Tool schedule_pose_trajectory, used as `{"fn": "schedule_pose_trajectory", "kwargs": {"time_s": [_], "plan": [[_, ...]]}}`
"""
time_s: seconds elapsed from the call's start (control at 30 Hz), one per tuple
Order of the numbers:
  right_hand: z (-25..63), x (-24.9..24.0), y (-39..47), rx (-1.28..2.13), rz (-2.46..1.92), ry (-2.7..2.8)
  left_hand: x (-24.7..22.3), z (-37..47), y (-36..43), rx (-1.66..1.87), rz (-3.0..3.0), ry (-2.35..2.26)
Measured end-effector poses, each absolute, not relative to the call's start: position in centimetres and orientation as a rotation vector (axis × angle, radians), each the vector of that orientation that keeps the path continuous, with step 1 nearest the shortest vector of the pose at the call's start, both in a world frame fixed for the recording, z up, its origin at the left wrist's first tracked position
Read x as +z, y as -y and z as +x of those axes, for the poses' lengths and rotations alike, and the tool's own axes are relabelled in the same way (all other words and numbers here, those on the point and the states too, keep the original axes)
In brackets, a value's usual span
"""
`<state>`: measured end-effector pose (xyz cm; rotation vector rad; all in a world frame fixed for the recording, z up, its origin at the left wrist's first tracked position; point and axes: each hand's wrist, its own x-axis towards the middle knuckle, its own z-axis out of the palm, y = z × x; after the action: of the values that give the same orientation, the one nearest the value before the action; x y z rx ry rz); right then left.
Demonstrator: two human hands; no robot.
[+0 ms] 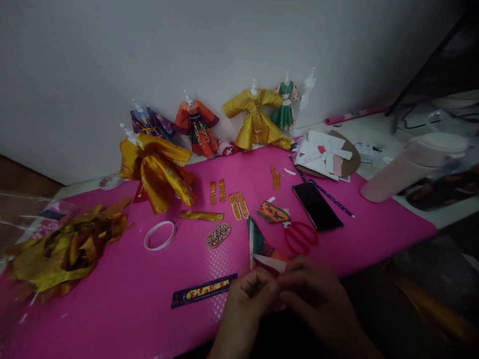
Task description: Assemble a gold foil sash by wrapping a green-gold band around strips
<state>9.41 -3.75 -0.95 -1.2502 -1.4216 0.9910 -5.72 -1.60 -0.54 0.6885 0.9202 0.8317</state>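
Observation:
Both hands meet at the near edge of the pink table mat. Bent fingers of my left hand pinch a folded piece of patterned fabric, green and reddish with a pale backing. Against it, from the other side, the fingertips of my right hand are closed on the same piece. What lies right between the fingertips is hidden. Beyond the right hand lie red-handled scissors, their blades under or beside an orange patterned scrap. A dark purple strip with a yellow centre lies left of my left hand.
Small dressed mannequins, one in gold, stand along the wall. Gold scraps are heaped at left, near a white tape ring. A phone, a pencil and a tall bottle are on the right. Several small gold strips lie mid-mat.

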Motion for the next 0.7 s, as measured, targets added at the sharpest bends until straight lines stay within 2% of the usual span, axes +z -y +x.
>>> {"fn": "schedule_pose_trajectory", "kwargs": {"time_s": [0.2, 0.47, 0.7], "plan": [[11.2, -0.9, 4.0, 0.973, -1.407, 1.377, -0.2, -6.2, 2.1, 0.732, 0.902, -1.005], [13.6, -1.6, 3.7, 0.712, -1.636, 1.410, -3.1, -5.2, 3.9, 0.825, 1.750, -1.309], [13.9, -2.2, 3.5, 0.791, -1.627, 1.494, -5.4, -5.3, 2.8, 0.886, 1.834, -1.399]]}}
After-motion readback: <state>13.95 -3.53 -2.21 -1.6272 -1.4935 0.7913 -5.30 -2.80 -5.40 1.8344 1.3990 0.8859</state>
